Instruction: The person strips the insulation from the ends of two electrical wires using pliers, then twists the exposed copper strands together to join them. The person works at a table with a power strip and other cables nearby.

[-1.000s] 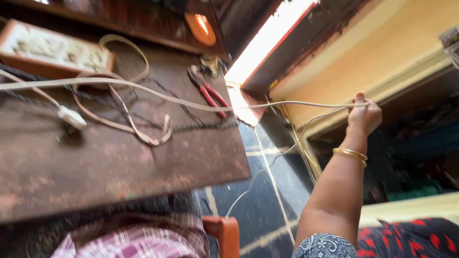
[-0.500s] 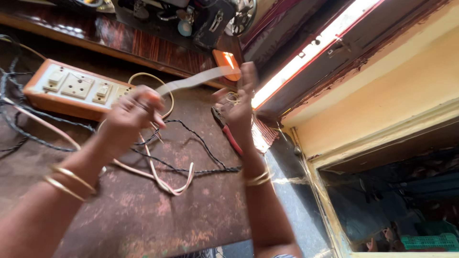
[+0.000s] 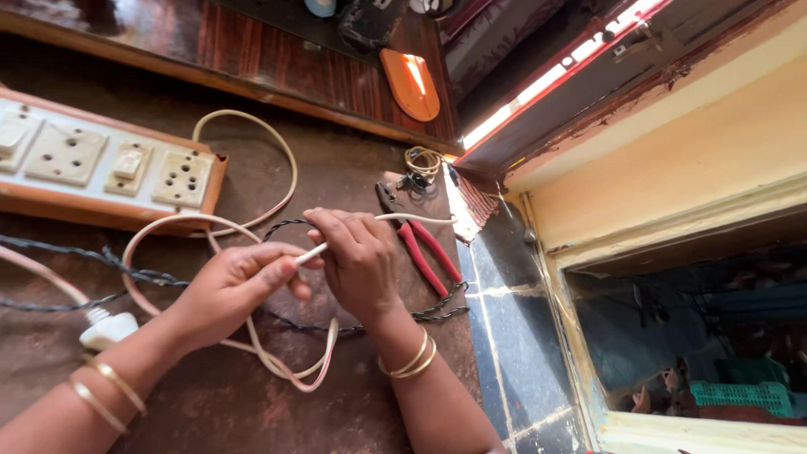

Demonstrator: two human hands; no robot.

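Just right of the socket board [image 3: 109, 172], both the left hand [image 3: 231, 290] and right hand [image 3: 357, 261] pinch the cream cable [image 3: 311, 250], seemingly working its end, which next needs a steady grip.

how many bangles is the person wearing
4: two bangles on the left wrist at the lower left, two on the right wrist near the middle. Others could be hidden beyond the frame's edge.
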